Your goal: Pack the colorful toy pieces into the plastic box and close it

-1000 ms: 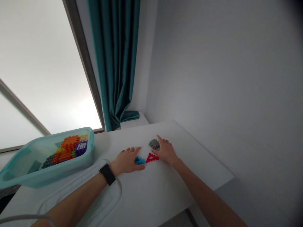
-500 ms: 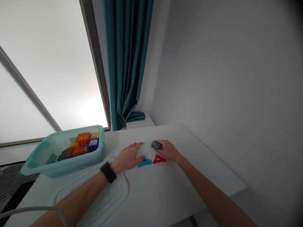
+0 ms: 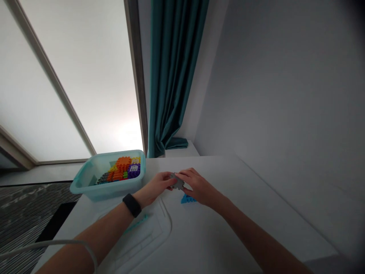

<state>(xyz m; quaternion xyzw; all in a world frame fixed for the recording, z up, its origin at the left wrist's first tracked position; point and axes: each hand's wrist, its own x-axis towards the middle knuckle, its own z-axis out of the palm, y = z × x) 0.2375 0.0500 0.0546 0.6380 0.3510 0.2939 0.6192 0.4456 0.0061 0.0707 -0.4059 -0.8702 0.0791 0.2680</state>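
As my left hand (image 3: 156, 185) and right hand (image 3: 199, 186) pinch a grey block (image 3: 178, 182), a teal tub (image 3: 107, 193) of bright blocks (image 3: 123, 171) sits beyond my left.

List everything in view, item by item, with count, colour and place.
gray toy block: one, gray, pinched between both hands
blue toy block: one, blue, on the table beneath the right hand
white table: one, white, under everything
plastic tub: one, pale teal, on the table's left side
toy blocks: several, orange, purple, yellow and dark, in the tub
curtain: one, teal, at the far end of the table
window: one, bright, left of the curtain
cable: one, pale, lower left
wristband: one, black, on the left wrist
left hand: one, touching the gray block
right hand: one, touching the gray block
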